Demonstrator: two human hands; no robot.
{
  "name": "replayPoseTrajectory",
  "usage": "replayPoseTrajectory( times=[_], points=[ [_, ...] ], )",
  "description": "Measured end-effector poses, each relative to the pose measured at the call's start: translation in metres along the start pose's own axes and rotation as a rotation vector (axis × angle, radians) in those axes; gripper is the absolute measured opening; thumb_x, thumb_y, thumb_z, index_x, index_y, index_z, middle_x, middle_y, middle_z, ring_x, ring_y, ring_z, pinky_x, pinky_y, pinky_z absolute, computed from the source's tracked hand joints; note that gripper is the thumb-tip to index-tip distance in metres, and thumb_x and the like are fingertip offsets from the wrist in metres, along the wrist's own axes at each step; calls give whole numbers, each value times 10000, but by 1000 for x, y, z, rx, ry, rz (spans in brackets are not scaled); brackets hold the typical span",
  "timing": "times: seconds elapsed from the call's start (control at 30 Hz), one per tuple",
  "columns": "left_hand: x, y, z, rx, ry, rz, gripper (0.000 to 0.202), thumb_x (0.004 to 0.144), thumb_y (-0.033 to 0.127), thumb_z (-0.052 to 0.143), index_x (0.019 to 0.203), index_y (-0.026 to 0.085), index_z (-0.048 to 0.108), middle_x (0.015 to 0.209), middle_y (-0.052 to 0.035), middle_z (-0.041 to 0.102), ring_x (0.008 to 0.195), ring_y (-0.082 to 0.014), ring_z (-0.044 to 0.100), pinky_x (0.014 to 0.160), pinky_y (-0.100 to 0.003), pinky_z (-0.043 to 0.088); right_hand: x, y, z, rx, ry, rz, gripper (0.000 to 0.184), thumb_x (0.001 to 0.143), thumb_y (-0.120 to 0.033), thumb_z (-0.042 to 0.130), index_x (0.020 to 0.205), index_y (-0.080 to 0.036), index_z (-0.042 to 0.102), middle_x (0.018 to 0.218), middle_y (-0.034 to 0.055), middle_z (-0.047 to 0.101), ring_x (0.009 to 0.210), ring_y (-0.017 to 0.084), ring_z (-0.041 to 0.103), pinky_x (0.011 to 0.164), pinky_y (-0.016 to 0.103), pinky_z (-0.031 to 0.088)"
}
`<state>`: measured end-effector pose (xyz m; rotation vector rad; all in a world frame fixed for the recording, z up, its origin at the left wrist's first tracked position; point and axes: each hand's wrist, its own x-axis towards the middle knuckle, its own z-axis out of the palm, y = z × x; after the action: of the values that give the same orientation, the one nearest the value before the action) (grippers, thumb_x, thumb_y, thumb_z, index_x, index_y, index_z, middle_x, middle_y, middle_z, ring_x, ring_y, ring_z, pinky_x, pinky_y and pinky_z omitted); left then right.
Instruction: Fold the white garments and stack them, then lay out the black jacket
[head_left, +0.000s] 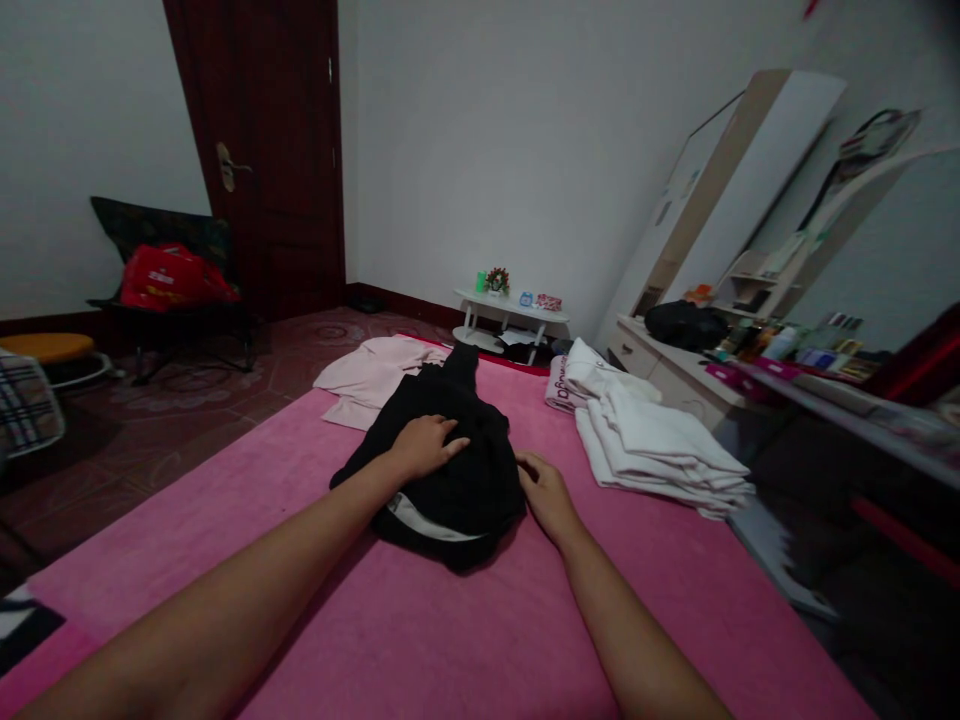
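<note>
Because it is soft and light, the crumpled black cloth garment (442,470) in the middle of the pink bed cover (300,600) seems best gripped at its edges. Left hand (427,445) rests flat on it, released; right hand (544,490) touches its 3 o'clock edge, fingers loose. One pale pink garment (371,375) lies at 11 o'clock, one stack of folded white cloths (652,435) at 2 o'clock.

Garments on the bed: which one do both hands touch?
The black garment: left hand on top, right hand at its edge. The pale pink one and white stack lie untouched.
</note>
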<state>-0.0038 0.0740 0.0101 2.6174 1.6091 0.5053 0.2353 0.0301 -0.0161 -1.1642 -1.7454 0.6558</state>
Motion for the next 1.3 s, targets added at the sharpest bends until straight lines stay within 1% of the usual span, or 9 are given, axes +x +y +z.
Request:
replayPoseTrajectory(
  times=[0.07, 0.13, 0.23, 0.47, 0.7, 0.9, 0.97, 1.1, 1.3],
  points=[
    [-1, 0, 5, 4, 30, 37, 530, 936, 506, 384, 1228, 119, 599, 1162, -165, 637, 1088, -279, 590, 937, -373, 427, 0, -2, 0, -5, -5, -7, 287, 830, -317, 531, 1014, -195, 713, 1019, 79, 688, 966, 214, 614, 905, 364, 462],
    [-2, 3, 4, 7, 67, 57, 500, 935, 485, 401, 1202, 118, 611, 1123, -163, 652, 1074, -275, 595, 937, -370, 423, 0, -3, 0, -4, -7, -10, 284, 825, -297, 529, 1017, -198, 715, 1022, 78, 688, 969, 213, 614, 908, 367, 462],
    [-2, 6, 1, -9, 82, 61, 471, 928, 475, 424, 1174, 126, 623, 1097, -157, 660, 1067, -269, 598, 930, -362, 424, 1, -3, 0, -1, 2, -5, 278, 823, -287, 534, 1014, -200, 716, 1024, 78, 687, 969, 215, 617, 915, 372, 465],
    [-2, 5, -1, -15, 80, 42, 466, 923, 477, 427, 1167, 134, 627, 1084, -154, 663, 1054, -267, 603, 922, -362, 429, 1, -3, -1, 27, -7, -12, 278, 842, -291, 533, 1037, -209, 711, 1010, 76, 684, 973, 218, 618, 919, 369, 472],
    [-3, 6, -2, -46, 71, 31, 456, 920, 472, 430, 1166, 145, 630, 1092, -154, 661, 1067, -274, 594, 930, -370, 421, 0, -5, 0, 29, 0, -8, 259, 840, -294, 529, 996, -206, 716, 1010, 73, 684, 973, 220, 617, 918, 364, 472],
    [-4, 6, -1, -30, 81, 53, 472, 926, 464, 416, 1163, 117, 631, 1082, -167, 662, 1067, -280, 594, 938, -379, 417, 1, -9, -1, 22, -1, 6, 260, 819, -287, 539, 989, -212, 721, 1018, 72, 685, 973, 220, 622, 911, 352, 472],
    [-4, 6, -2, -37, 81, 47, 464, 925, 463, 418, 1157, 124, 633, 1076, -162, 663, 1061, -276, 596, 932, -375, 418, 1, -10, -1, 24, -1, 3, 259, 818, -284, 540, 986, -209, 722, 1013, 73, 685, 976, 221, 621, 915, 352, 468],
    [-4, 7, -2, -44, 66, 26, 454, 920, 471, 429, 1150, 138, 636, 1054, -152, 666, 1044, -273, 598, 922, -371, 422, 1, -6, 0, 36, -8, -8, 260, 835, -276, 522, 997, -206, 714, 997, 70, 682, 969, 217, 616, 921, 358, 461],
    [-4, 7, -2, 3, 75, 34, 415, 920, 452, 446, 1067, 132, 666, 996, -145, 648, 968, -264, 604, 875, -363, 442, 0, -1, 1, 42, -4, -16, 255, 848, -284, 518, 995, -194, 705, 999, 76, 671, 965, 219, 612, 914, 359, 465]
  ],
)
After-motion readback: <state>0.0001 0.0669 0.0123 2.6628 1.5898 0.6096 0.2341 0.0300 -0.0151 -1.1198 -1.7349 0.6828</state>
